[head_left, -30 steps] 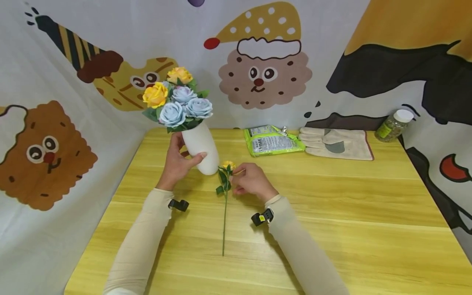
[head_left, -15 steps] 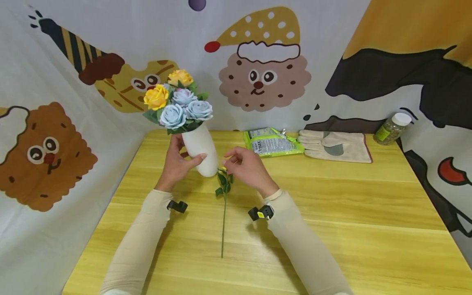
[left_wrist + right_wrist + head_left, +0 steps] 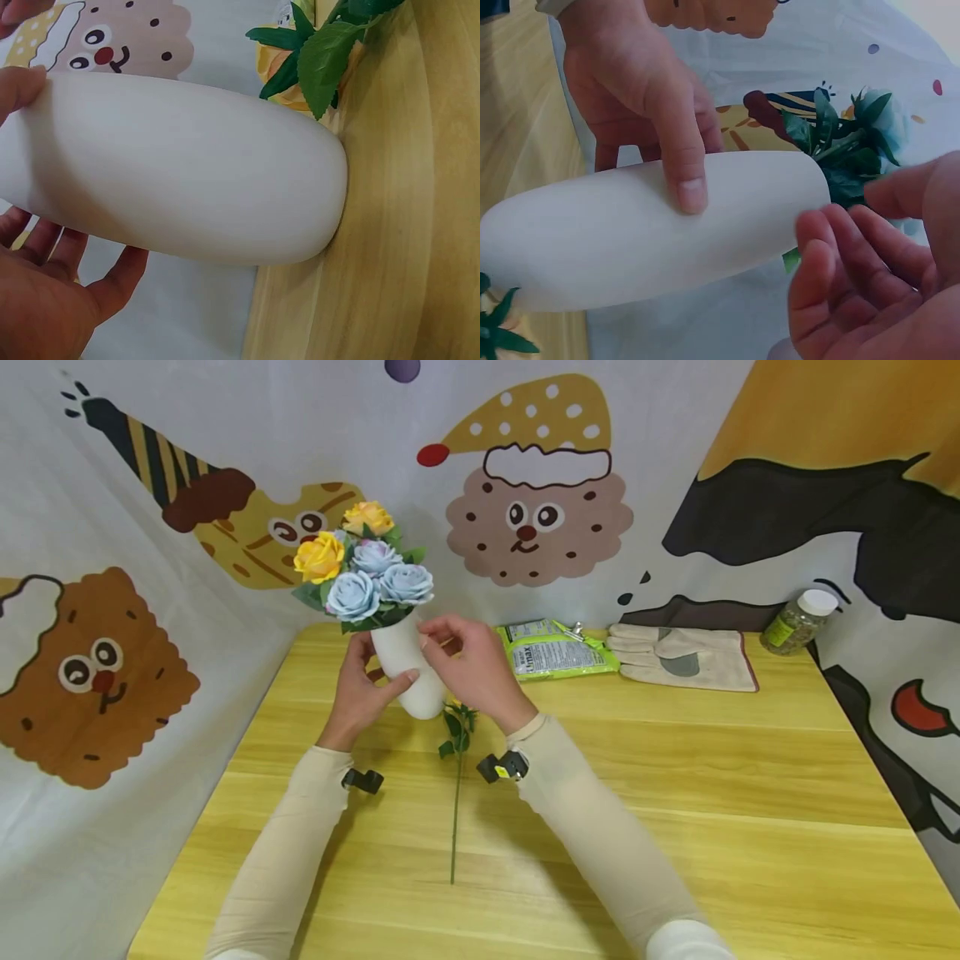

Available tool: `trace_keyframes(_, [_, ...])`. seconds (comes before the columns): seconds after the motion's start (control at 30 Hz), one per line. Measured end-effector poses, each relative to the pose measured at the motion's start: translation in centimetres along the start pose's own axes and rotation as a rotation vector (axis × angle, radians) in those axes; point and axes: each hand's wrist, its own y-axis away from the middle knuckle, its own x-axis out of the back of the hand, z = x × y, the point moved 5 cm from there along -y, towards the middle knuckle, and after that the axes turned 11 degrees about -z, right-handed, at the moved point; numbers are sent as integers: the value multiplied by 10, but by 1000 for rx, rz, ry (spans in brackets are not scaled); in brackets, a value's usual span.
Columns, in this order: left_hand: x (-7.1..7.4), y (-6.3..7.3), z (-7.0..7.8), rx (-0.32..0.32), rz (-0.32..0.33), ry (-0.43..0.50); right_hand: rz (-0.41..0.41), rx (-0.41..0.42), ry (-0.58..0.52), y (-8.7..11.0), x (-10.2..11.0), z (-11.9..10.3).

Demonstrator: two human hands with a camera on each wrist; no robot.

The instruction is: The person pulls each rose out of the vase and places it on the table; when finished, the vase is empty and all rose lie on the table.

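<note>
My left hand (image 3: pixel 354 692) holds a white vase (image 3: pixel 405 652), its thumb across the front and fingers behind. The vase leans to the left, and in the left wrist view its base (image 3: pixel 330 187) is right at the tabletop. Yellow and light blue artificial roses (image 3: pixel 363 564) with green leaves fill its mouth. Beside the vase's upper right side is my right hand (image 3: pixel 480 668), fingers loosely bent. In the right wrist view its fingertips (image 3: pixel 810 225) overlap the vase near the rim, with nothing held. A single yellow rose (image 3: pixel 456 810) lies on the table below, its bloom partly hidden by my right hand.
At the back of the wooden table (image 3: pixel 675 827) lie a green-and-white packet (image 3: pixel 558 652) with a metal clip and a pale work glove (image 3: pixel 682 656). A white-capped jar (image 3: pixel 797 625) stands at the right corner. A cartoon-printed cloth (image 3: pixel 525 393) hangs behind.
My right hand has left the loose yellow rose and moved up and left to the vase's upper side. The left hand and vase stay nearly still; the loose rose lies where it was.
</note>
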Motion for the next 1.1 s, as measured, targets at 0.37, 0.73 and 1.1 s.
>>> trace_keyframes(0.37, [6, 1, -4, 42, -9, -1, 75, -10, -85, -31, -5, 0])
trace_keyframes(0.73, [3, -4, -3, 16, -12, 19, 63, -10, -30, -48, -12, 0])
trace_keyframes(1.1, [2, -4, -5, 24, -17, 9, 170, 85, -69, -42, 4, -22])
